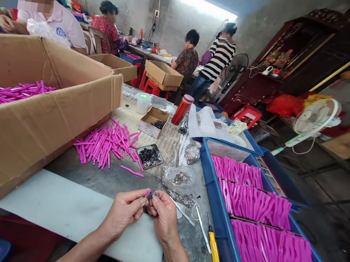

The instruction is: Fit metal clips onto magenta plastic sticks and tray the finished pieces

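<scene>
My left hand (127,211) pinches a magenta plastic strip (148,193), with only its tip showing above the fingers. Close beside it, my right hand (163,216) has thumb and fingers pressed together; whatever is in them is too small to make out. Both hands are over the near edge of the worktable. Just beyond them lies a single magenta strip, left of an open plastic bag of small metal rings (181,178). A heap of loose magenta strips (104,145) is farther back, next to a small tray of black parts (149,156).
A large cardboard box (32,128) of strips stands at left. On the right, a blue bin (204,169) holds rows of strips. A yellow-handled screwdriver (214,251) lies beside it. Behind are a red cylinder (182,110), a small carton (149,129), a white fan (317,116) and several people.
</scene>
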The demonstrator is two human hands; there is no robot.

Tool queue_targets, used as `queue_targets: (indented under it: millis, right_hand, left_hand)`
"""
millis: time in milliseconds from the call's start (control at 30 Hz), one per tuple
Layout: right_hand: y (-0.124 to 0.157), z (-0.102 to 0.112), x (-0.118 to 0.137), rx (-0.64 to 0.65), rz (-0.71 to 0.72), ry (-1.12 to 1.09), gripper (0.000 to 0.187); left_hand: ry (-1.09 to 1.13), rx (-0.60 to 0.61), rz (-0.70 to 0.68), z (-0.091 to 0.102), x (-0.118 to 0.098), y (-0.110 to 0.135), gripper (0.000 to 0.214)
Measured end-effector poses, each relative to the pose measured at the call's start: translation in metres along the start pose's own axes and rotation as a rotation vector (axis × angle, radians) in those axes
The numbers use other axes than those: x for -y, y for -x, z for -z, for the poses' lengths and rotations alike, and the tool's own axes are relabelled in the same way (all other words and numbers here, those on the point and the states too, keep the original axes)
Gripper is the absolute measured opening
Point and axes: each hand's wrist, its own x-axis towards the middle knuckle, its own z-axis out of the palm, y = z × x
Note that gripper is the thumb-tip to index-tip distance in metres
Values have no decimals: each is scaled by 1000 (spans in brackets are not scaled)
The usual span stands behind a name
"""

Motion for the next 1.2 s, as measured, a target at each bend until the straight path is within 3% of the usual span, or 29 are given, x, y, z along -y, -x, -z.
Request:
queue_targets:
  millis: [67,200,267,333,467,667,967,1200]
  right_hand:
    - [-4,8,3,-40,72,279,15]
    - [-11,20,13,-33,305,1155,13]
    - [-12,22,15,38,324,1491,16]
    - [-12,23,16,92,283,1668,17]
    - [-12,26,21,166,222,1672,16]
    - [-13,32,30,158,207,1599,16]
    - [-16,25,23,284,218,1769,15]
    - [-20,18,23,247,167,1827,18]
  left_hand:
    - [-6,-21,-30,2,-1,-1,37]
    - [-10,-53,-61,5,-2,-1,34]
    - [-17,-63,-74,5,-2,-1,33]
    - [-25,-62,-90,6,-1,-1,32]
    - [-46,-44,-125,9,1,-1,30]
    - [-71,-52,-152,14,2,-1,29]
    - [-124,-43,-201,15,1,0,29]
    - [-125,-40,-223,14,1,1,27]
